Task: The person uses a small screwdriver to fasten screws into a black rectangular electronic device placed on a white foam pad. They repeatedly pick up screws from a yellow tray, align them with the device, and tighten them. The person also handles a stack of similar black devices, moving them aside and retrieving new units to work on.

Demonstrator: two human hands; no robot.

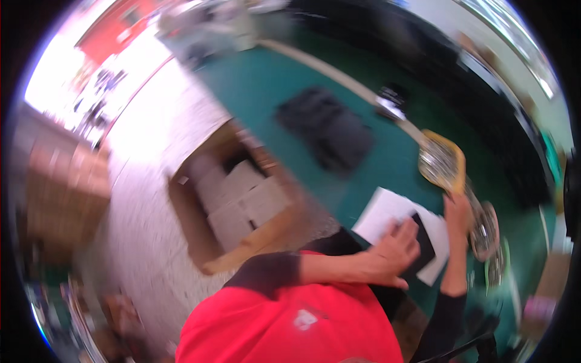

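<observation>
My left hand [394, 253] lies with its fingers stretched out over a flat black piece [425, 243] and the white sheet [376, 216] under it. I cannot tell whether the black piece is cloth, card or something else. My right hand [458, 213] is at the near rim of a yellow-edged tray [463, 164] that holds many small shiny pieces. Its fingertips are blurred, so whether they grip anything is unclear.
A dark grey stack [327, 128] lies farther back on the green table [242, 75]. Left of the table, an open carton [196, 242] holds several pale boxes [248, 202]. More trays [484, 233] stand right of my right hand. Brown cartons [66, 199] are stacked at far left.
</observation>
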